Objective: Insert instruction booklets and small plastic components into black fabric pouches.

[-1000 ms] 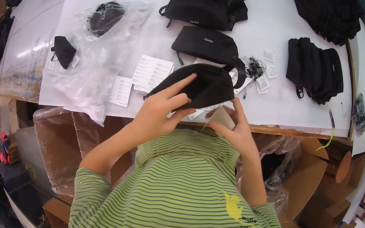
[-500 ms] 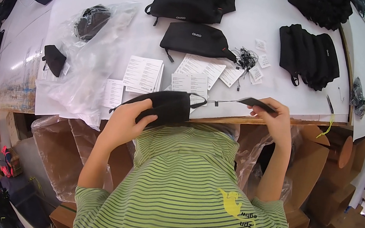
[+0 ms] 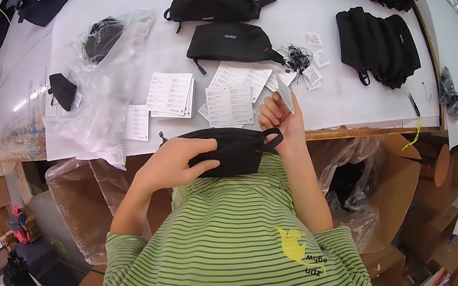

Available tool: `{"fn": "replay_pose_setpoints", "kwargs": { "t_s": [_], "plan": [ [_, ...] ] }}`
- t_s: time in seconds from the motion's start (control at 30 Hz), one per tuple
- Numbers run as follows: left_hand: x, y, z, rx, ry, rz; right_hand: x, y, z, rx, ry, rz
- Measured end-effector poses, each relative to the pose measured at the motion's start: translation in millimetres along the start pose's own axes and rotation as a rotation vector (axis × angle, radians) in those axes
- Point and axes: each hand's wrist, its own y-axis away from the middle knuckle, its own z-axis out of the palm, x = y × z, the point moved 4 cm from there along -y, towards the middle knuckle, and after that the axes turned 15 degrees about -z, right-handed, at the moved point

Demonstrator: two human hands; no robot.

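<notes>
My left hand (image 3: 176, 161) is closed over the near left part of a black zip pouch (image 3: 239, 155), held at the table's front edge against my shirt. From the pouch's right end a fabric loop (image 3: 271, 140) sticks up beside my right wrist. Pinched in my right hand (image 3: 282, 123) is a folded hang tag (image 3: 285, 96), its pale side showing, just above the loop. The string between tag and loop cannot be made out. Beyond the hands lie printed white cards (image 3: 229, 105), with a tangle of black tag strings (image 3: 297, 59) and small white labels (image 3: 314, 75) further right.
Several black pouches (image 3: 228, 41) lie in a column at the back middle; a stacked row of pouches (image 3: 378, 48) is at back right. Clear plastic bags (image 3: 91, 114) spread on the left. Black snips (image 3: 413, 105) lie near the right edge. Open cartons (image 3: 395, 195) stand below the table.
My right hand has moved left and in towards the pouch's loop, bringing the tag with it; the tag has turned from dark side to pale side. My left hand keeps hold of the pouch.
</notes>
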Motion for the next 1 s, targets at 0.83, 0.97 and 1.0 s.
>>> {"fn": "replay_pose_setpoints", "kwargs": {
  "t_s": [0.83, 0.97, 1.0],
  "plan": [
    [53, -162, 34, -0.03, 0.028, 0.304, -52, 89, 52, -0.593, 1.919, 0.025],
    [66, -238, 70, 0.351, -0.279, 0.582, -59, 95, 52, -0.518, 1.902, -0.06],
    [68, -248, 78, 0.367, -0.385, 0.618, -63, 97, 53, -0.514, 1.908, -0.067]
  ]
}}
